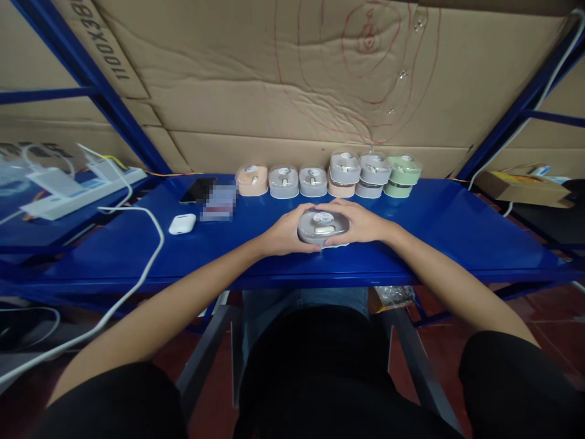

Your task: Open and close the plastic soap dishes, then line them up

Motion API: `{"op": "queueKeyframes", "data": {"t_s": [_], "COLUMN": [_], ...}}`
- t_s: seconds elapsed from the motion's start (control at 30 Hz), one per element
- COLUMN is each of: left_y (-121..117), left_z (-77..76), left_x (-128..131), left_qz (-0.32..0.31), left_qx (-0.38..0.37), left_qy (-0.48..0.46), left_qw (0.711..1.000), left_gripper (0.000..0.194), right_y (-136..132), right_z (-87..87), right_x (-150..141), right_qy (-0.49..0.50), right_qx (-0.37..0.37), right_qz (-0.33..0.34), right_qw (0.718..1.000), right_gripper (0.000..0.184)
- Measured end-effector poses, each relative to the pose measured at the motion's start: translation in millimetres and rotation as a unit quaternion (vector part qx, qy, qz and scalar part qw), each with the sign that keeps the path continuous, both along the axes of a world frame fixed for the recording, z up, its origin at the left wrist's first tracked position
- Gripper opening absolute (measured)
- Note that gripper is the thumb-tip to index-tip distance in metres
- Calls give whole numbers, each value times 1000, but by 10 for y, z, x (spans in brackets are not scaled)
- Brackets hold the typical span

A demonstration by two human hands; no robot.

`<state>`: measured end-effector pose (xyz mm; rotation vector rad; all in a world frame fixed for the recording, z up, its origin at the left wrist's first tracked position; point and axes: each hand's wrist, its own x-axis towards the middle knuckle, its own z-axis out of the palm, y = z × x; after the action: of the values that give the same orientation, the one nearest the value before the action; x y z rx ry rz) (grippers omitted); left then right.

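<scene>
Black shirt [315, 378] | grey container [323, 225] — clasped between left fingers [307, 246], right fingers [345, 209]

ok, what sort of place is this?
Probably a makeshift workstation in a workshop or warehouse: blue-framed bench, cardboard backing, and a white power strip at the left.

The counter [466, 225] is blue and glossy. Along its back stands a row of boxes [313, 182]: one orange, two grey, then three stacks [375, 177] of two, the rightmost green. To the left lie a black slab [195, 191], a blurred item [218, 203], a white case [182, 224] and a cable [155, 221]. Whether the front box [311, 221] touches the counter is unclear.
</scene>
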<state>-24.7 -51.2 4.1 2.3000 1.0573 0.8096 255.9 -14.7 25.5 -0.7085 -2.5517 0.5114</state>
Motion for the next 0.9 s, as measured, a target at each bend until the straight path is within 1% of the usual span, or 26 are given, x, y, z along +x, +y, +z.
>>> {"op": "queueKeyframes", "data": {"t_s": [0.07, 0.1, 0.17, 0.23, 0.27, 0.33, 0.37, 0.4, 0.47, 0.53, 0.57, 0.6, 0.7, 0.8, 0.9], "left_y": [-41, -63, -82, -27, 40, 254, 392, 541, 832, 1063, 1144, 1201, 1271, 1284, 1300], "left_z": [30, 59, 152, 295, 380, 555, 636, 704, 794, 813, 799, 772, 658, 577, 600], "left_x": [-50, -89, -178, -237, -239, -167, -94, 0, 228, 471, 586, 690, 911, 958, 822], "left_qz": [20, 40, 109, 205, 257, 350, 380, 394, 413, 421, 425, 431, 428, 400, 375], "left_qx": [17, 26, 52, 81, 93, 92, 85, 89, 80, 49, 35, 38, 40, 34, 29], "left_qy": [6, 7, 0, -11, -15, -13, -4, 9, 29, 38, 43, 39, 30, 14, 31], "left_qw": [1000, 999, 993, 975, 962, 932, 921, 915, 907, 905, 903, 901, 902, 916, 926], "left_gripper": [107, 106, 104, 102, 100, 99, 101, 100, 94, 91, 96, 99, 91, 83, 79], "right_y": [29, 49, 93, 131, 145, 168, 178, 190, 217, 250, 267, 282, 310, 300, 266], "right_z": [-11, -9, 17, 67, 94, 141, 156, 165, 164, 150, 142, 136, 128, 135, 152], "right_x": [27, 50, 107, 170, 199, 249, 270, 288, 320, 349, 361, 371, 385, 375, 359], "right_qy": [7, 19, 63, 120, 145, 176, 182, 184, 184, 187, 189, 190, 189, 180, 177], "right_qx": [0, -3, -1, 18, 33, 64, 76, 84, 94, 98, 100, 101, 105, 109, 108], "right_qz": [-12, -25, -66, -124, -156, -211, -228, -238, -246, -253, -257, -261, -262, -260, -258], "right_qw": [1000, 999, 996, 985, 976, 959, 954, 950, 947, 944, 942, 941, 940, 942, 943], "right_gripper": [109, 111, 104, 94, 91, 87, 86, 85, 86, 87, 87, 88, 89, 88, 88]}}
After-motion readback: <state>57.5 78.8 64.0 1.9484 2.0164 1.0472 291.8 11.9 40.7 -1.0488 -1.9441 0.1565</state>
